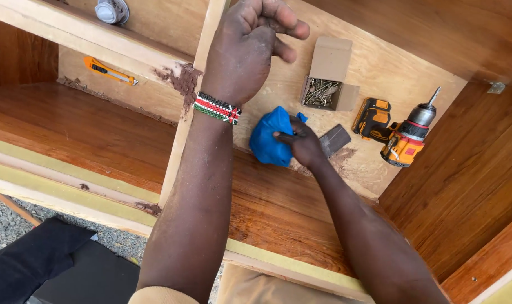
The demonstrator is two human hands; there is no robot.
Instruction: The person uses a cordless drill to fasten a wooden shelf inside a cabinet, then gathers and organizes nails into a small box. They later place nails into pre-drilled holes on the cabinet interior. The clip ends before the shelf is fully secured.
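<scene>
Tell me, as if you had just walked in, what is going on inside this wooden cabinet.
A person leans into a wooden cabinet. The right hand grips a blue plastic bag on the pale back panel. The left hand, with a beaded bracelet at the wrist, rests loosely curled on the upright divider. Nearby lie an open box of screws, a cordless drill and an orange utility knife.

Lighting: bright, even daylight; soft, short shadows under the cordless drill (399, 132) and open screw box (323, 90). Glare: mild sheen on varnished wood panels (98, 135). Focus: sharp throughout; the left hand (247, 48), nearest the lens, slightly soft. Edge distortion: slight wide-angle bowing.
</scene>
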